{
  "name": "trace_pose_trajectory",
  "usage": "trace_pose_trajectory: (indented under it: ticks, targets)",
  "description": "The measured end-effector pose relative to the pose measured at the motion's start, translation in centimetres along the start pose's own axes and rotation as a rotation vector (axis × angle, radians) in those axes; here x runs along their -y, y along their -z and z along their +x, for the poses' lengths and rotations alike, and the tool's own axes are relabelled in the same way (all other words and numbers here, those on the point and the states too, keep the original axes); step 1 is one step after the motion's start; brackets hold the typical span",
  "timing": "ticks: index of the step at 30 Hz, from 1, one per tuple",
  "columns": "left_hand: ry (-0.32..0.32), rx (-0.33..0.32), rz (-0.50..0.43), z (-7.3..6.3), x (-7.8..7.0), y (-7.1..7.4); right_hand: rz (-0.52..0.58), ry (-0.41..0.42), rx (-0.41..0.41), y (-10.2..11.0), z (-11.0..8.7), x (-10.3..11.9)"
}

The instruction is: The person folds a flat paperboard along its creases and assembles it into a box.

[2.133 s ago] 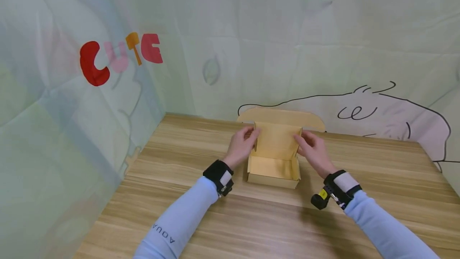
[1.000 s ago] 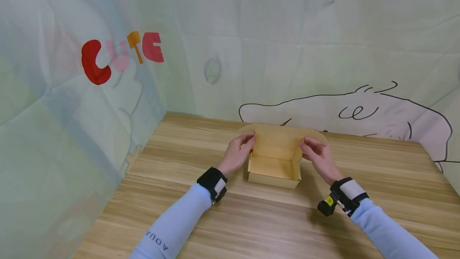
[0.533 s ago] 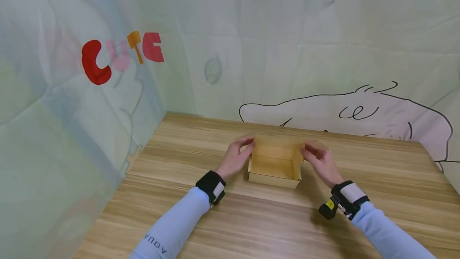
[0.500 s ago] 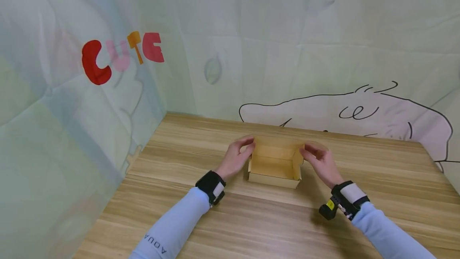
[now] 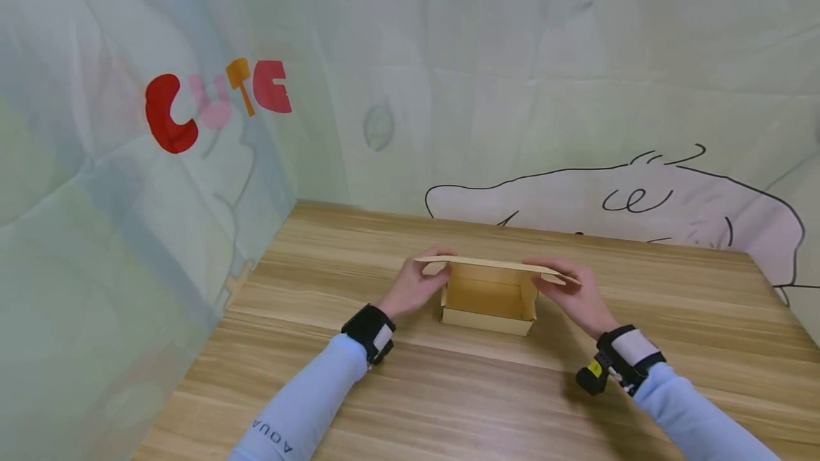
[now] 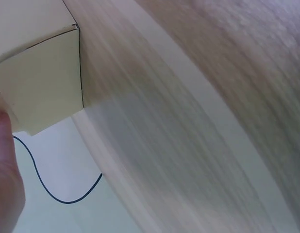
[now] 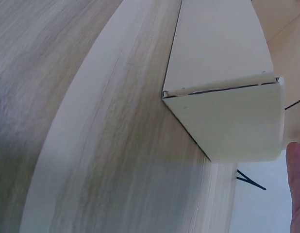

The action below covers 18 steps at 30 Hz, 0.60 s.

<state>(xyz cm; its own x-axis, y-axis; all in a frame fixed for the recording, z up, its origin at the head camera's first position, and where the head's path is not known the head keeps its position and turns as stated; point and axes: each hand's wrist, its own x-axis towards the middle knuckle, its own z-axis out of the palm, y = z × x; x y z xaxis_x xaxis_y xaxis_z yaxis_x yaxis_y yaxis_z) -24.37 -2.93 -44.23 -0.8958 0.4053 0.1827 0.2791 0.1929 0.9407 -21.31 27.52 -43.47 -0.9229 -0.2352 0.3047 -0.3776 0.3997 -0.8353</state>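
A small tan cardboard box stands on the table with its front facing the person and its inside partly visible. The lid, hinged at the back, is tipped forward over the tray and seen nearly edge-on. At its left end my left hand pinches the lid flap between thumb and fingers. My right hand grips the opposite end the same way, fingers over the top. In the left wrist view the box's side wall shows beside a fingertip; in the right wrist view the other side wall appears.
The wood-grain table extends around the box. Printed cloth hangs behind and on the left, with coloured letters on it. Black straps with small cameras are on both wrists, the right one sticking out over the table.
The lid has swung from upright behind the box to leaning forward over it, both hands following it down and slightly apart. The inner flap between the hands has been released. The tray has stayed put.
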Motion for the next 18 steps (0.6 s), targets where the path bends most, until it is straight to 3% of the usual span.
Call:
trace_pose_trajectory:
  ticks: [5,11,18]
  targets:
    - [0.004,0.028,-0.038,0.0,0.2,0.2,0.004,0.003,0.027,0.2,-0.1,-0.2]
    - [-0.043,0.061,-0.079,-0.2,0.4,0.4,0.022,0.060,0.049,0.3,-0.3,-0.7]
    - [-0.145,0.085,0.027,-0.4,0.8,0.7,0.050,0.121,0.084,0.5,-0.5,-1.5]
